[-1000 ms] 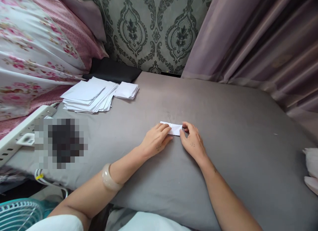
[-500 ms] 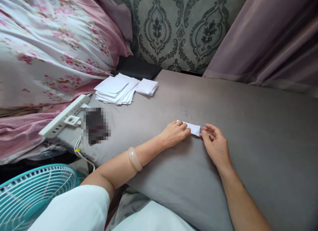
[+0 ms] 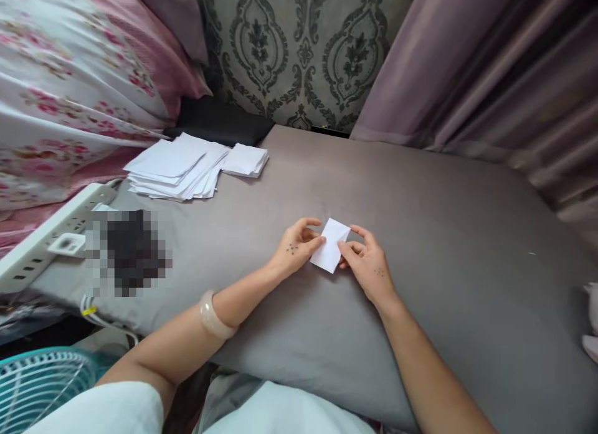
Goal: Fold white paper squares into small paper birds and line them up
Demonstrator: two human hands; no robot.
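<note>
A small folded piece of white paper [image 3: 331,247] is held between my two hands, tilted above the grey cloth surface [image 3: 299,309]. My left hand [image 3: 301,246] pinches its left edge, thumb on top and fingers behind. On the opposite edge my right hand [image 3: 365,256] grips it the same way, with the thumb on the face of the paper. A pale bangle [image 3: 215,316] is on my left forearm.
At the back left lie a stack of white paper sheets [image 3: 168,166] and a smaller paper stack [image 3: 245,159]. A white power strip [image 3: 51,235] runs along the left edge, near a blurred-out dark object [image 3: 135,250]. A teal fan [image 3: 47,390] stands at lower left.
The paper was lying low on the cloth under my left hand; now it is lifted and turned upright, held by both hands. My right hand has closed on it. The view has shifted right.
</note>
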